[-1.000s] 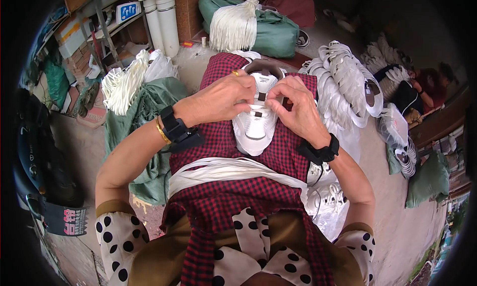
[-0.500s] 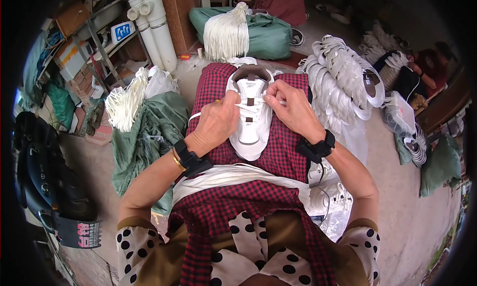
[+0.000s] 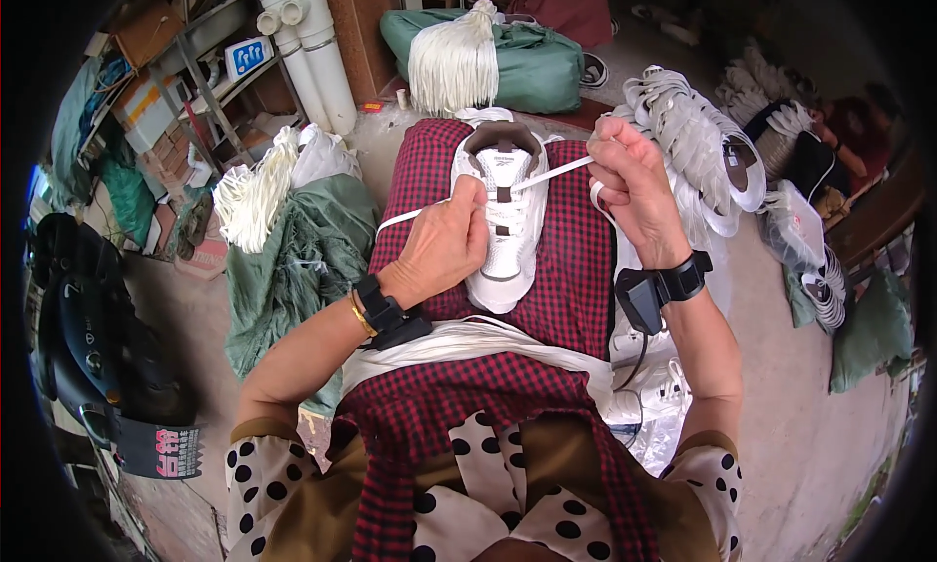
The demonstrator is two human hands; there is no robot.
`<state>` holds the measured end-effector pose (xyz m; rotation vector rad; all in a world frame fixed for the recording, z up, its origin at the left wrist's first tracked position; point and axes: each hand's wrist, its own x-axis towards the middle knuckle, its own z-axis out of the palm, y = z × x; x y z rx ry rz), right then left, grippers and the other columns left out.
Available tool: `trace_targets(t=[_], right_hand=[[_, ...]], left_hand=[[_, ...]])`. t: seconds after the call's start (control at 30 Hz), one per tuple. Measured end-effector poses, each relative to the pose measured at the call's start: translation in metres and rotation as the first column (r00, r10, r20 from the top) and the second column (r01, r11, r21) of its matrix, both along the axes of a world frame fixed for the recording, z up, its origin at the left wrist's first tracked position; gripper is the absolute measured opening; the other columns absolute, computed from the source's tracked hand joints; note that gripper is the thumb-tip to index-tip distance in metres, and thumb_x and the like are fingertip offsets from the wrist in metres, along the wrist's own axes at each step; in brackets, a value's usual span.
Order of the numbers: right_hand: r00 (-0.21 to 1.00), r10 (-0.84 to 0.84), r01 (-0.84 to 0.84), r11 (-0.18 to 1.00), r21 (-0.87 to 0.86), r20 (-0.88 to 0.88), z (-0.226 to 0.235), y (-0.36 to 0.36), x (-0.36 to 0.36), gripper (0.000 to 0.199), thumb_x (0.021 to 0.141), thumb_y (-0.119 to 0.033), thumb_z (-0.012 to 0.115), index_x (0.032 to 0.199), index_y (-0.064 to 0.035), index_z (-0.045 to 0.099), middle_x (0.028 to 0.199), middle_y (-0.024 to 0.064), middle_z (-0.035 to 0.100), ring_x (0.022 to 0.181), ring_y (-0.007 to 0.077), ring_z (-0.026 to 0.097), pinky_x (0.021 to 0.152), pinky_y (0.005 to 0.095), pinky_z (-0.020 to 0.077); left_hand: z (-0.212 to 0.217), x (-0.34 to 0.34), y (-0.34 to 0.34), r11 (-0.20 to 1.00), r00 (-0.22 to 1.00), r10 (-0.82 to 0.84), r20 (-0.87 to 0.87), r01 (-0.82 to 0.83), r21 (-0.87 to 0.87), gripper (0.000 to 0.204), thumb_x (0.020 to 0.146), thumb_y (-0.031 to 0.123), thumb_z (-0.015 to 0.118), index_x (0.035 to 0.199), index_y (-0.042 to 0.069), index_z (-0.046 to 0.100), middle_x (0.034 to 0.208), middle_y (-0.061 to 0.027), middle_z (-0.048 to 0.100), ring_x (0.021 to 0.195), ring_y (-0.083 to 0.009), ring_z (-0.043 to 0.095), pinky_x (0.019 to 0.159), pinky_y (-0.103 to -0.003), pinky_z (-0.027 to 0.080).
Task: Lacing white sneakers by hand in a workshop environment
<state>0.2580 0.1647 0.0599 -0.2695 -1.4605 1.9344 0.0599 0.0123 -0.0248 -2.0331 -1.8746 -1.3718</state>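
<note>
Shoe: white sneaker lies on the red checked cloth over the lap, toe near, opening far, middle of the scene.
Lace: a flat white lace runs through an upper eyelet and stretches out to both sides, taut on the right, slacker on the left.
Left hand: left hand is closed over the shoe's left flank, thumb and fingers pinching the lace's left run and steadying the upper.
Right hand: right hand sits right of the shoe, fingers curled shut around the lace's right end, pulling it away from the eyelet.
Doing it well: my read is an even pull on both ends, lace kept flat, not twisted, shoe pinned so it does not slide.
Surroundings: bundle of white laces on a green bag far, another bundle left, stacked white pieces right.
</note>
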Motion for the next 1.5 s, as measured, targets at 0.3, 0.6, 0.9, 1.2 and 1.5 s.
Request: trace_targets(t=[0.3, 0.6, 0.9, 1.2, 1.5], right_hand=[[0.838, -0.468, -0.032, 0.471, 0.882, 0.280, 0.002, -0.026, 0.001, 0.042, 0.079, 0.004, 0.065, 0.120, -0.0034, 0.061, 0.122, 0.0111, 0.059, 0.085, 0.0234, 0.062, 0.081, 0.0348, 0.0523], [0.877, -0.432, -0.084, 0.292, 0.953, 0.210, -0.025, -0.027, -0.024, 0.034, 0.079, 0.004, 0.062, 0.112, -0.0038, 0.063, 0.113, 0.0129, 0.056, 0.092, 0.0351, 0.065, 0.078, 0.0435, 0.0530], [0.840, -0.511, -0.160, 0.083, 0.984, 0.180, -0.019, -0.033, -0.031, 0.028, 0.077, -0.001, 0.065, 0.105, -0.0078, 0.065, 0.115, 0.0098, 0.055, 0.094, 0.0337, 0.065, 0.075, 0.0460, 0.0537], [0.839, -0.509, -0.165, 0.101, 0.981, 0.193, -0.019, -0.028, -0.026, 0.026, 0.076, -0.007, 0.068, 0.103, -0.0079, 0.066, 0.113, 0.0093, 0.057, 0.093, 0.0329, 0.066, 0.075, 0.0449, 0.0538], [0.838, -0.515, -0.133, 0.129, 0.983, 0.181, -0.024, -0.027, -0.023, 0.026, 0.075, -0.005, 0.068, 0.101, -0.0082, 0.066, 0.113, 0.0088, 0.057, 0.086, 0.0315, 0.067, 0.072, 0.0444, 0.0532]], left_hand=[[0.022, -0.034, -0.018, 0.991, 0.970, 0.129, -0.205, -0.122, 0.048, 0.017, 0.084, 0.005, 0.062, 0.098, 0.000, 0.054, 0.083, -0.0161, 0.055, 0.082, -0.0379, 0.057, 0.085, -0.046, 0.046], [0.024, 0.017, -0.038, 0.949, 0.876, -0.309, -0.369, 0.258, -0.181, 0.010, 0.090, 0.006, 0.060, 0.097, 0.000, 0.058, 0.100, -0.0151, 0.056, 0.086, -0.0366, 0.061, 0.073, -0.046, 0.051], [0.053, -0.041, 0.007, 0.977, 0.931, -0.179, -0.317, 0.130, -0.170, 0.018, 0.080, 0.008, 0.061, 0.097, 0.004, 0.056, 0.107, -0.0138, 0.052, 0.096, -0.0367, 0.058, 0.083, -0.047, 0.048], [0.058, -0.052, 0.006, 0.963, 0.905, -0.154, -0.397, 0.049, -0.264, 0.013, 0.076, 0.014, 0.062, 0.085, 0.008, 0.055, 0.093, -0.0095, 0.050, 0.091, -0.0308, 0.053, 0.081, -0.044, 0.038], [0.062, -0.050, 0.011, 0.909, 0.928, -0.193, -0.318, 0.048, -0.414, 0.009, 0.080, 0.015, 0.065, 0.086, 0.009, 0.068, 0.089, -0.0054, 0.052, 0.089, -0.0234, 0.055, 0.082, -0.042, 0.034]])
